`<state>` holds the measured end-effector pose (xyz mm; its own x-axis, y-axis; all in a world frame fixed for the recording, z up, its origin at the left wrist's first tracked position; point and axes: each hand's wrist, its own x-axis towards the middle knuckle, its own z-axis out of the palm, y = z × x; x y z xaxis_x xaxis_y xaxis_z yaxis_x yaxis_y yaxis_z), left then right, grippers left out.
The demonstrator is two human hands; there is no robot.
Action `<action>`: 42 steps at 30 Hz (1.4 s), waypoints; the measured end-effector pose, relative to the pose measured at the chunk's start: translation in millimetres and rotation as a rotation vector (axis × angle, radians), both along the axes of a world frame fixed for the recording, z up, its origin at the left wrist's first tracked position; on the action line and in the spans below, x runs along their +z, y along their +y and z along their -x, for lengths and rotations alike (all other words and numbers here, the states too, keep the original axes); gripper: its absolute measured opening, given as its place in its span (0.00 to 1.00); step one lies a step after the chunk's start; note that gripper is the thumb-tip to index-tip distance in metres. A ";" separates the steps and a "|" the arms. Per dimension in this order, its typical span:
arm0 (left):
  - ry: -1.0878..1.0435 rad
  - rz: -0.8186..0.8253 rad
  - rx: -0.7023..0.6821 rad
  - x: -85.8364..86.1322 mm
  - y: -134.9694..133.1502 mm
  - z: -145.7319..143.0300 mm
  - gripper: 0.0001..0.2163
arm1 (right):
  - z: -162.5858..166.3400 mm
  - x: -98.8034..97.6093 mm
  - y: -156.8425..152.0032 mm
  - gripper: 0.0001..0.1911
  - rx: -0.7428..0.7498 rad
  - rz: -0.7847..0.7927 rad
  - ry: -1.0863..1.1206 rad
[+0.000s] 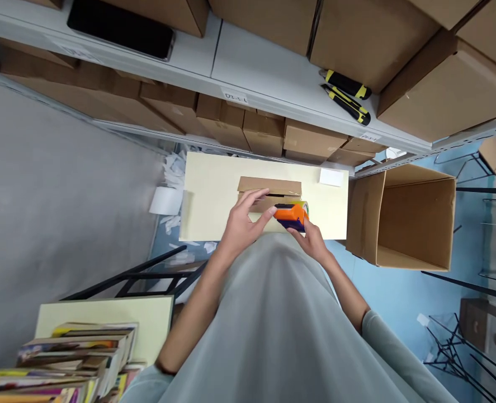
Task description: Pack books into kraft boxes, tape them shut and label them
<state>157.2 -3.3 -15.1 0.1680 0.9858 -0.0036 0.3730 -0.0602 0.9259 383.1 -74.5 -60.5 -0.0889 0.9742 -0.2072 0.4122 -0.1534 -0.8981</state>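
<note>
In the head view, my right hand (312, 240) is wrapped round an orange and dark blue tape dispenser (290, 212), which carries a roll of yellowish tape. The dispenser is over the near right part of a small brown cardboard box (268, 185) on the cream table (209, 196). A dark gap shows along the box's top. My left hand (248, 218) is at the box's left side, its fingers stretched out and apart. Its thumb tip comes up to the dispenser's left end; whether they touch I cannot tell.
A white card (330, 177) lies at the table's back right. Beyond it, a shelf (256, 61) bears cardboard boxes, two box cutters (346, 98) and a black phone (119, 28). A large open carton (415, 218) stands right; stacked books (75, 358) lie at lower left.
</note>
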 end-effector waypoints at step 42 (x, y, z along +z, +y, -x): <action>-0.397 0.620 0.098 -37.8 -27.7 101.9 0.20 | 61.3 103.1 49.4 0.30 0.461 0.658 -0.355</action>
